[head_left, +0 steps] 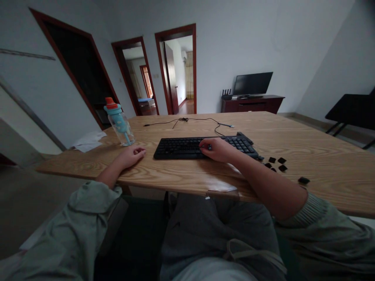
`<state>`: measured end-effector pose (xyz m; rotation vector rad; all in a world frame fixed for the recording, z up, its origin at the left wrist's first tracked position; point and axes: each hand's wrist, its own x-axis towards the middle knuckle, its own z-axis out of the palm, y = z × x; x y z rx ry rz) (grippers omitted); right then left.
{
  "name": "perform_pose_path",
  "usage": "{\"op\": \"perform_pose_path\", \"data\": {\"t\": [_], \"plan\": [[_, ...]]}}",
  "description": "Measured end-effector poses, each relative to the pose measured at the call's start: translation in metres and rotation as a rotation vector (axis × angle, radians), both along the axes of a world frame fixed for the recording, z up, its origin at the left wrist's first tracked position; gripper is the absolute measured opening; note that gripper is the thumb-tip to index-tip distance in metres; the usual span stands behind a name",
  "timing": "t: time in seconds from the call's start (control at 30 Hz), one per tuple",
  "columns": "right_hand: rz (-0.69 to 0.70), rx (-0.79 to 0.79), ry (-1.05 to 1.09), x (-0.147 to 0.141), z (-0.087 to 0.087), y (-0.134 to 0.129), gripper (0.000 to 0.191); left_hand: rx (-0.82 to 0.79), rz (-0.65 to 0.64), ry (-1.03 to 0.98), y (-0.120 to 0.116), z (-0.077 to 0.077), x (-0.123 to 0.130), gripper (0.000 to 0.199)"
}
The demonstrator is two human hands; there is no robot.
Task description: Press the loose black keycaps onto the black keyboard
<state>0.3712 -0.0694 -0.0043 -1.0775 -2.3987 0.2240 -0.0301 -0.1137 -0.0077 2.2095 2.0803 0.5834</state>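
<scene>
A black keyboard lies on the wooden table, its number pad on the right. My right hand is over its middle with thumb and fingers pinched together. Something small and dark shows between those fingertips, too small to make out. To the left of the keyboard, my left hand rests on the tabletop, its fingers loosely curled and nothing seen in them. Several loose black keycaps are scattered just right of the keyboard, and one keycap lies apart, nearer the front edge.
Behind my left hand stands a clear bottle with a blue and red top. White paper lies at the table's left edge. A black cable runs behind the keyboard. Clear film covers part of the table's front edge.
</scene>
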Motion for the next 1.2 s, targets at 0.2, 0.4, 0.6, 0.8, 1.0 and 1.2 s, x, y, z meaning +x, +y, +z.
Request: {"op": "perform_pose_path", "data": {"t": [0.2,0.4,0.6,0.8,1.0,1.2], "plan": [[-0.017,-0.018,0.008,0.004,-0.001,0.003,0.024,0.025,-0.01,0.002,-0.004,0.005,0.009,0.042],[-0.021,0.023,0.022,-0.002,0.004,-0.005,0.027,0.072,-0.176,0.15,0.005,0.02,0.066,0.052],[0.071,0.052,-0.087,-0.015,0.001,-0.021,0.027,0.049,-0.279,0.335,0.029,0.027,0.1,0.036],[-0.226,0.039,-0.114,0.02,0.032,0.022,0.027,0.12,-0.225,0.139,0.053,0.031,0.088,0.033],[-0.732,-0.304,-0.347,0.098,0.052,0.096,0.022,-0.046,0.075,-0.175,0.092,0.008,0.056,0.035],[-0.761,-0.765,-0.229,0.121,0.033,0.113,0.027,0.013,0.042,-0.053,0.103,-0.004,0.057,0.038]]}}
